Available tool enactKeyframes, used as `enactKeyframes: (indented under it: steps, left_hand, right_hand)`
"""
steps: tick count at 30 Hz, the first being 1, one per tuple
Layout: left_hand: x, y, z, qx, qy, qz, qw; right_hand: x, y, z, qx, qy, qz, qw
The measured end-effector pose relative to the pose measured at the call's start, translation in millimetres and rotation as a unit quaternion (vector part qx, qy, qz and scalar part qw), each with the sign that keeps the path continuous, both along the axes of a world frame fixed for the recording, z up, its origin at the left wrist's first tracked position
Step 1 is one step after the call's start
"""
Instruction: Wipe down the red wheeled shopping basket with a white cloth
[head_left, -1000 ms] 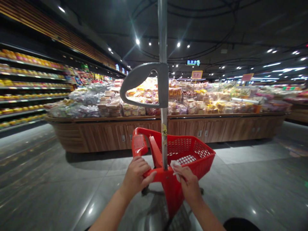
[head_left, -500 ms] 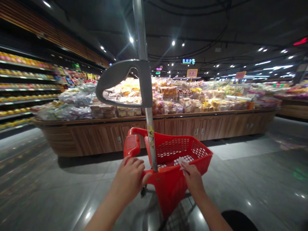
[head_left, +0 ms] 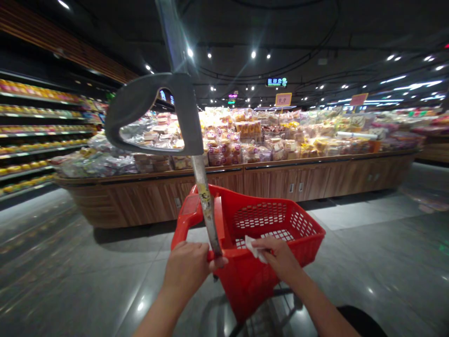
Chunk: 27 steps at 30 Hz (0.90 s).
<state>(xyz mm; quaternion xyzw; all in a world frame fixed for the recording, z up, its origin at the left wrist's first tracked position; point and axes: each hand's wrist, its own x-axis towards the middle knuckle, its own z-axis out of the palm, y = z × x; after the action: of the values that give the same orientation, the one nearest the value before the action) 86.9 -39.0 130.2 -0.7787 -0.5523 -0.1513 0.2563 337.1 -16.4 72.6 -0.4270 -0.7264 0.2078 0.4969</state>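
A red plastic shopping cart (head_left: 245, 271) with a perforated basket is right in front of me. My left hand (head_left: 189, 264) is wrapped round its red handle (head_left: 180, 231), close to the foot of a metal pole (head_left: 206, 210). That pole rises from the cart's near side and carries a grey loop-shaped plastic grip (head_left: 189, 112). Between the fingers of my right hand (head_left: 278, 257) is a crumpled white tissue (head_left: 255, 250), held at the basket's near rim. Whether the tissue touches the rim, I cannot tell.
Across the way runs a long wooden display counter (head_left: 217, 182) heaped with packaged food (head_left: 252, 135). Tall shelves (head_left: 35, 131) of goods line the left side. A yellow-edged price sign (head_left: 283, 99) stands above the counter. Grey tiled floor (head_left: 136, 267) lies around the cart.
My right hand has moved left with the tissue, nearer the pole. My left hand has closed more firmly round the handle. The pole and grip appear further left and more tilted.
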Motion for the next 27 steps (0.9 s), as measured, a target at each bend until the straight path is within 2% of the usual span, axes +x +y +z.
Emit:
enactKeyframes:
  steps: [3,6,8,10,12,17,19,23,25,27]
  left_hand:
    - [-8.4,3.3,-1.2,0.01,0.013,-0.008,1.0]
    - [-15.3,6.1,-2.0,0.027,0.019,-0.015,0.999]
    - [-18.9,7.5,-2.7,0.037,0.024,-0.022,0.999]
    - [-21.5,8.3,-3.7,0.041,0.03,-0.033,0.998]
    - [-23.2,8.3,-4.6,0.043,0.032,-0.035,0.998]
    - [-24.8,8.5,-5.2,0.058,0.026,-0.038,0.997]
    - [-24.8,8.9,-4.8,0.07,0.027,-0.041,0.996]
    - [-23.1,9.2,-4.2,0.086,0.026,-0.043,0.995]
    - [-22.3,9.3,-4.6,0.09,0.018,-0.04,0.995]
    - [-22.5,9.9,-5.3,0.089,0.011,-0.04,0.995]
  right_hand:
    - [-8.9,10.7,36.6,0.096,0.043,-0.002,0.995]
    - [-30.1,24.5,58.8,0.155,0.013,0.071,0.985]
    - [-51.2,36.4,60.9,0.162,-0.058,0.157,0.973]
    - [-72.4,52.4,55.5,0.17,-0.148,0.246,0.943]
    - [-88.9,72.0,47.7,0.174,-0.222,0.29,0.914]
    - [-103.8,108.8,42.1,0.16,-0.305,0.198,0.917]
    - [-103.7,110.1,44.6,0.16,-0.308,0.214,0.913]
    - [-101.9,106.8,48.8,0.131,-0.306,0.318,0.888]
    - [-102.0,111.2,50.3,0.105,-0.309,0.294,0.898]
    - [-103.4,118.8,51.9,0.091,-0.308,0.233,0.918]
